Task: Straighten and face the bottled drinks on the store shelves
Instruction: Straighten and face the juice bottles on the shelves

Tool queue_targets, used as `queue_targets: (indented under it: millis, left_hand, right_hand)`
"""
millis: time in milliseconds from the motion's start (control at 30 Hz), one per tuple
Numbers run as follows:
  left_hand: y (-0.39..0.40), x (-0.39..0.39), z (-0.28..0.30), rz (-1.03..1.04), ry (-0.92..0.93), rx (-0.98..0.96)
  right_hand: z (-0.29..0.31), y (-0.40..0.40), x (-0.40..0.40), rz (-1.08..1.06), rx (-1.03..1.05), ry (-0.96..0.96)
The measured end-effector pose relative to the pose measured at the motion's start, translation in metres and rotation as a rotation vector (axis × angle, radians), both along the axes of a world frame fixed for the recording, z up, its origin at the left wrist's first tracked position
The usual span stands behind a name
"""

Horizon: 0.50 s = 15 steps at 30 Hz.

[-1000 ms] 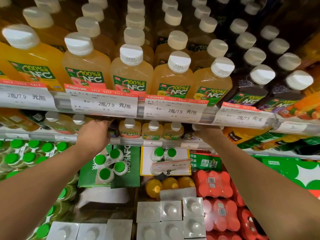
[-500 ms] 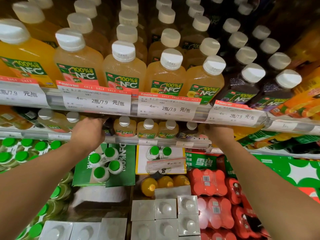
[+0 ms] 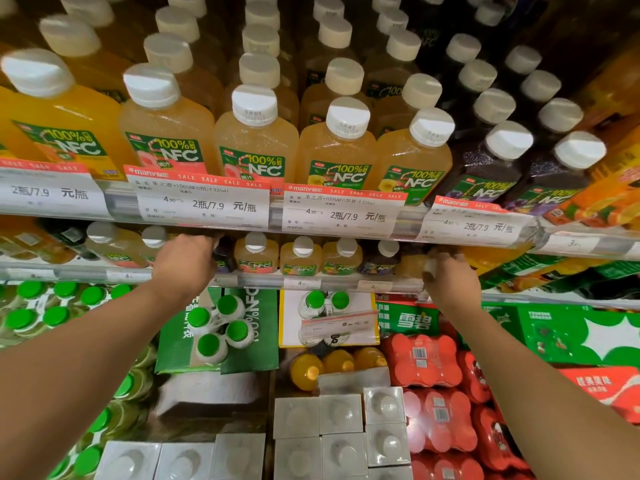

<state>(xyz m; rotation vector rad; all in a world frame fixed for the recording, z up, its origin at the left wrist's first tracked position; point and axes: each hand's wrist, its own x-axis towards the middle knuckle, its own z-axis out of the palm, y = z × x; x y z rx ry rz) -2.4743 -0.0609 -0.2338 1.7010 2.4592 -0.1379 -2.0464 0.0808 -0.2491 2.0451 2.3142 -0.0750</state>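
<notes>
Both hands reach into the second shelf, under the price rail (image 3: 346, 233) of the top one. The left hand (image 3: 183, 261) curls its fingers round something dark at the left end of the row, apparently a dark bottle (image 3: 223, 259) whose label peeks out just right of the knuckles (the fingertips themselves are hidden under the rail). The right hand (image 3: 450, 282) is blurred at the right end of the same row; its fingers look bent toward a bottle, but whether they grip it cannot be told.

Between the hands stand four small bottles (image 3: 303, 259), upright, caps up, labels mostly forward, touching side by side along the shelf lip (image 3: 263, 280). They lie straight ahead of and slightly above the wrists, and the row runs left to right, so each hand is nearest its own end. The next move likely turns on drawing the end bottles forward to the lip, in line with the middle four
</notes>
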Motion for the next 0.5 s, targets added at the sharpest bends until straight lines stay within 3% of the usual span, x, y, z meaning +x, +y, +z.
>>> queue_targets:
  millis: [167, 333, 500]
  left_hand:
    - [0.003, -0.008, -0.015, 0.014, -0.050, 0.020]
    - [-0.003, -0.012, -0.029, 0.102, -0.188, 0.208]
    - [-0.012, -0.017, -0.031, 0.126, -0.320, 0.227]
  right_hand:
    - [0.013, -0.026, 0.007, 0.051, 0.113, 0.200]
    - [0.020, -0.056, 0.001, 0.062, 0.056, 0.465]
    - [0.025, -0.080, -0.018, 0.081, 0.005, 0.589]
